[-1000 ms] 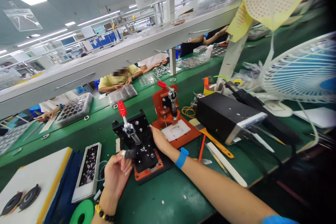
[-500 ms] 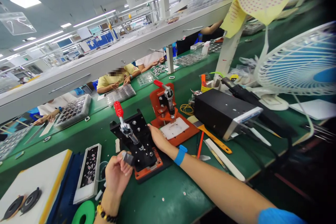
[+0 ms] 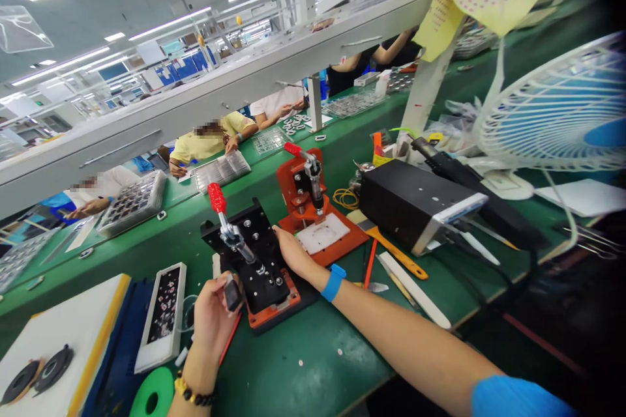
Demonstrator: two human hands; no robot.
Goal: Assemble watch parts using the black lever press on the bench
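A black toggle-clamp fixture (image 3: 254, 228) with a red handle (image 3: 216, 198) and an orange base stands on the green bench between my hands. My left hand (image 3: 215, 309) is closed at its lower left, fingers pinching a small dark grey block (image 3: 233, 293). A thin red stick (image 3: 229, 339) shows beside that hand; whether it is held I cannot tell. My right hand (image 3: 296, 254) grips the fixture's right edge, most of its fingers hidden behind the plate. Behind it stands an orange toggle-clamp fixture (image 3: 337, 244) with a white pad (image 3: 323, 233).
At left are a white tray of tiny parts (image 3: 163, 306), a green ring (image 3: 152, 394) and a white board (image 3: 73, 332). To the right lie a black box (image 3: 415, 202), an orange-handled brush (image 3: 398, 254) and a fan (image 3: 562, 111). Co-workers sit across the bench.
My left hand has turned the grey block more upright and drawn it slightly away from the fixture. The red stick now shows beside it. My right hand stays on the fixture; the view shifted slightly.
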